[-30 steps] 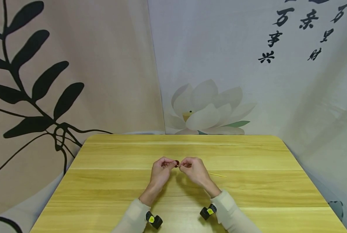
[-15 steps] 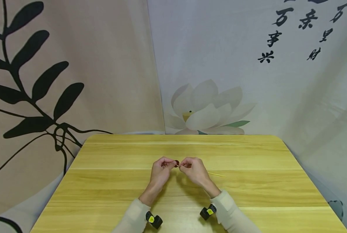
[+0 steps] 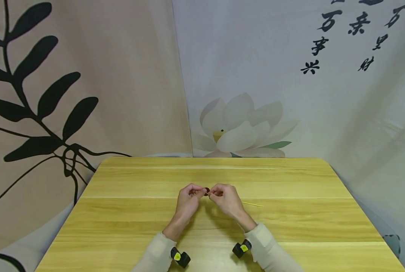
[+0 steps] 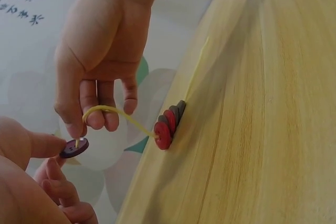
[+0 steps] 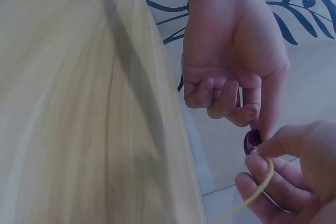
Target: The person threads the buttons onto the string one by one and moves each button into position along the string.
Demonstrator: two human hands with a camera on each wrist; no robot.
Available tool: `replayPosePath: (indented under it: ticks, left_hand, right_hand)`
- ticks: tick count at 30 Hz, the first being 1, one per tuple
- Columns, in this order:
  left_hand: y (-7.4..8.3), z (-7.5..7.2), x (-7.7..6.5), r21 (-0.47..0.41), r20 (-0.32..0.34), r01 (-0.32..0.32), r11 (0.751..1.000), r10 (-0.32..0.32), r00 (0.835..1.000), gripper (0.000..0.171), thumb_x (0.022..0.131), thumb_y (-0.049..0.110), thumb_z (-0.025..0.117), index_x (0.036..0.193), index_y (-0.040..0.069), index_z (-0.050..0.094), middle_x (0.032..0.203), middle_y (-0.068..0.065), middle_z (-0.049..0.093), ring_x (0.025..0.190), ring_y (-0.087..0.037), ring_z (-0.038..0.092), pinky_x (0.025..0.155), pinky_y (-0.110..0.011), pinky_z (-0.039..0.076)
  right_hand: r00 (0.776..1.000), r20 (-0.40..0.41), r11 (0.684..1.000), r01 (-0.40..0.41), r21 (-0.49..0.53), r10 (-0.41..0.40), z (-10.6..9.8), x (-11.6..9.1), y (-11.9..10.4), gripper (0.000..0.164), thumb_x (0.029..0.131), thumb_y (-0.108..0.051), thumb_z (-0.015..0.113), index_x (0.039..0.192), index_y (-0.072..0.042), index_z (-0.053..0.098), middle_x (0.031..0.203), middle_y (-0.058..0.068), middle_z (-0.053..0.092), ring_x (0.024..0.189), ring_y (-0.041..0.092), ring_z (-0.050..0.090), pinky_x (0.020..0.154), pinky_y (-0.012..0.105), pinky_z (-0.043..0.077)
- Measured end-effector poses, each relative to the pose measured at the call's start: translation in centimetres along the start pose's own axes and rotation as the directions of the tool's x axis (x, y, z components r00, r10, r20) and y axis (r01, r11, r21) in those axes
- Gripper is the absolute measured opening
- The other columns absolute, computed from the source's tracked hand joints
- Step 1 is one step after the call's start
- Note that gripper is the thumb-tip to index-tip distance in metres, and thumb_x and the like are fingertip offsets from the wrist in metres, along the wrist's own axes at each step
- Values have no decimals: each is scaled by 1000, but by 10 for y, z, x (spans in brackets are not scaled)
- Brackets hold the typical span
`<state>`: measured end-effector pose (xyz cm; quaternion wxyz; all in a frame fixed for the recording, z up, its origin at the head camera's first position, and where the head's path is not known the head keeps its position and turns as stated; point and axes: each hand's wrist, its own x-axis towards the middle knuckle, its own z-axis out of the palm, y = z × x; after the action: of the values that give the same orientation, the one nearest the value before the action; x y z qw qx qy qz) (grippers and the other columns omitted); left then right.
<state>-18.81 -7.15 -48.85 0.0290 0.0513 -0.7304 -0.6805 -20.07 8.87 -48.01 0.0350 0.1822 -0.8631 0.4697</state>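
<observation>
Over the middle of the table, my left hand point(image 3: 187, 200) pinches a dark purple button point(image 4: 75, 148) by its edge, between thumb and finger. My right hand point(image 3: 227, 200) meets it from the other side, thumb and forefinger pinching the end of a yellow cord point(image 4: 126, 115) right at the button's holes. From there the cord loops down, in the left wrist view, to a stack of red and grey buttons point(image 4: 162, 136) threaded on it at the table. Its far tail shows past my right wrist in the head view. My right hand hides the threaded stack there.
The wooden table point(image 3: 137, 226) has rounded far corners and ends at a fabric backdrop point(image 3: 137, 75) printed with leaves, a lotus and writing. Each sleeve cuff carries a small black wrist camera, such as the left one point(image 3: 182, 259).
Both hands stay nearly in place, with the button and cord end held between them. The right wrist has shifted very slightly to the left.
</observation>
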Motion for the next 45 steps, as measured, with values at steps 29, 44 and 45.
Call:
replayPosePath:
  ticks: [29, 44, 45]
  left_hand:
    - [0, 1, -1, -37, 3, 8, 999, -8, 1000, 11, 91, 12, 70, 94, 1, 69, 85, -5, 62, 78, -25, 55, 61, -22, 40]
    - [3, 3, -3, -37, -7, 7, 999, -7, 1000, 14, 89, 11, 71, 95, -1, 67, 82, -3, 59, 72, -13, 50, 60, -21, 41]
    - [3, 3, -2, -37, -6, 9, 999, -9, 1000, 13, 89, 11, 71, 95, 0, 68, 81, -3, 59, 72, -13, 51, 60, -21, 41]
  right_hand:
    - [997, -74, 999, 27, -21, -28, 9, -2, -3, 2, 88, -7, 72, 86, -6, 71, 74, -2, 68, 68, 9, 61, 65, 25, 51]
    - [995, -85, 993, 47, -111, -57, 11, -2, -3, 30, 81, -10, 81, 107, -9, 66, 74, -4, 63, 70, 10, 60, 65, 25, 50]
    - [994, -88, 991, 53, -121, -64, 11, -2, -2, 29, 81, -11, 82, 106, -9, 66, 74, -4, 63, 69, 10, 60, 64, 25, 50]
